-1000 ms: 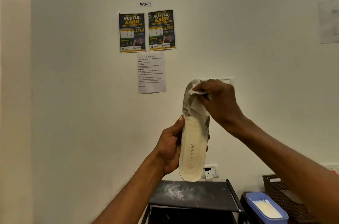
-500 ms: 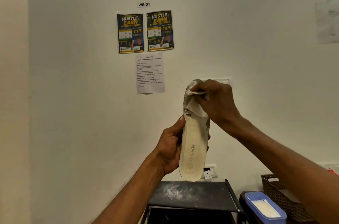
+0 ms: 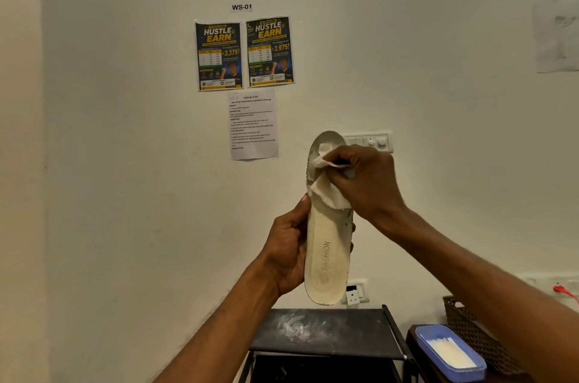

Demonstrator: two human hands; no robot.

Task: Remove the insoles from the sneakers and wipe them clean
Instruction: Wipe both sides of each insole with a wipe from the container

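Observation:
A cream insole (image 3: 326, 260) printed FASHION stands upright in front of the wall, heel end down. My left hand (image 3: 289, 249) grips its left edge at mid height, thumb on the front. My right hand (image 3: 365, 180) pinches a white wipe (image 3: 329, 191) and presses it against the insole's upper, toe half. Grey dirty patches show on the toe area around the wipe. No sneakers are in view.
Below stands a black rack with a dusty top shelf (image 3: 326, 332). To its right are a blue tray of white wipes (image 3: 451, 354) and a dark woven basket (image 3: 470, 326). Wall sockets (image 3: 355, 293), a switch plate (image 3: 369, 141) and posters (image 3: 244, 53) are behind.
My right hand has slid the wipe a little down the toe half of the insole. The left hand keeps its hold and the insole has not shifted.

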